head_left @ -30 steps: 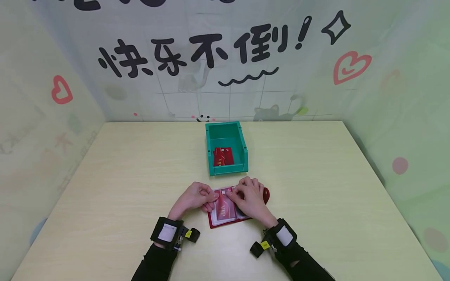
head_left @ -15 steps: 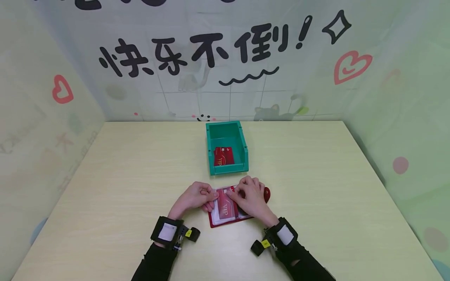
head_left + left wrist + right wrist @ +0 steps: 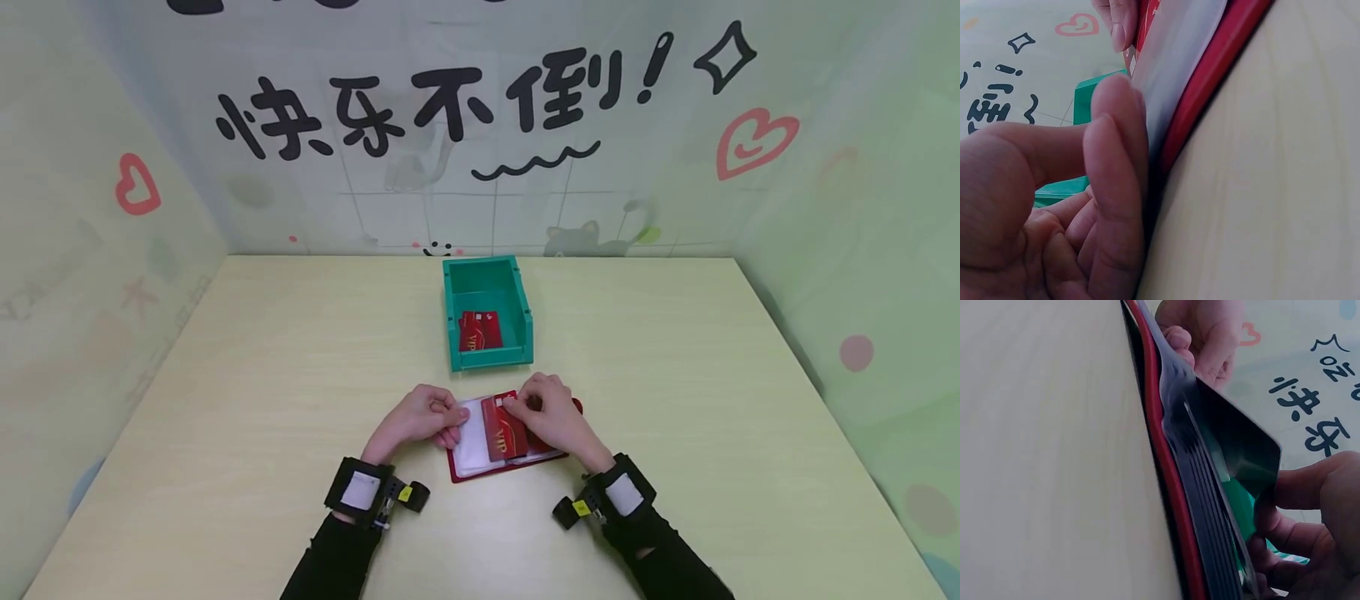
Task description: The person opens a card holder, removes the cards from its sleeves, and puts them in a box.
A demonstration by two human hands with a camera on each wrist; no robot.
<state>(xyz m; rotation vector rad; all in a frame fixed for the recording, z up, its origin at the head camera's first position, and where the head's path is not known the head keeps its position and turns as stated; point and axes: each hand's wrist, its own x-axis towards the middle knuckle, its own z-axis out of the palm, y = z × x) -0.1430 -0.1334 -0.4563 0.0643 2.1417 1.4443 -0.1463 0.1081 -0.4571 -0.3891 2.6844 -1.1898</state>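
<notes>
Ideally the left hand [image 3: 420, 415] pins the card holder [image 3: 480, 467] flat while the right hand [image 3: 551, 410], pinching the VIP card [image 3: 504, 433], draws it straight from the sleeve.

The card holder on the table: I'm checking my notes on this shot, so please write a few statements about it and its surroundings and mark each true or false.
1. The red card holder lies open on the table. True.
2. The right hand pinches a red VIP card over the holder. True.
3. The green bin is empty. False: a red card lies inside it.
4. The left hand rests inside the bin. False: it holds the holder's clear sleeve at its left edge.
5. The bin stands beyond the holder, nearer the wall. True.
</notes>
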